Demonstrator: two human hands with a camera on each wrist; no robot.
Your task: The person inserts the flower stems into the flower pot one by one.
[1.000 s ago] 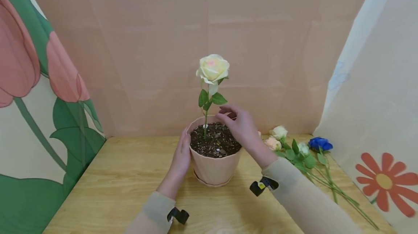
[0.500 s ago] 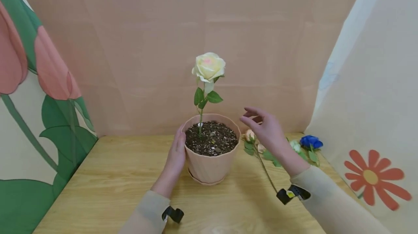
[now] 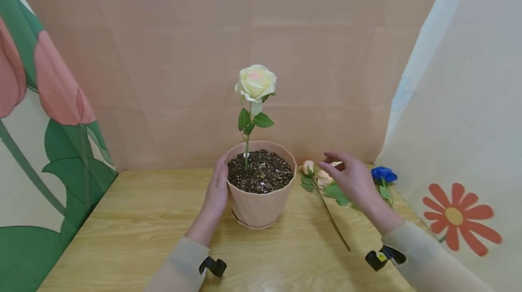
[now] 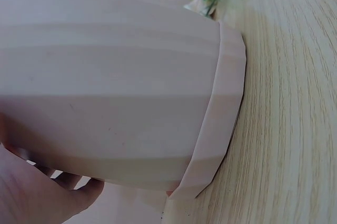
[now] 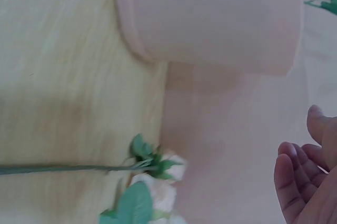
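A pale pink flowerpot (image 3: 261, 206) filled with dark soil (image 3: 261, 176) stands on its saucer. One cream rose (image 3: 257, 83) with a pink centre rises upright from the soil, left of the middle. My left hand (image 3: 215, 188) lies along the pot's left side; in the left wrist view its fingers (image 4: 84, 192) rest against the wall. Right of the pot, my right hand (image 3: 352, 181) hovers over several loose roses, fingers loosely bent and holding nothing. A peach rose (image 3: 308, 167) and a blue rose (image 3: 384, 174) show beside it; other blooms are partly hidden behind it.
The wooden table (image 3: 151, 219) ends at a plain pinkish backdrop (image 3: 183, 79). Side panels carry a printed tulip (image 3: 61, 83) on the left and a red flower (image 3: 456, 217) on the right. The peach rose's long stem (image 3: 332, 219) points toward the table's front.
My right hand has moved away from the pot, rightward and down over the loose roses. The left hand stays against the pot, while the head view has shifted slightly.
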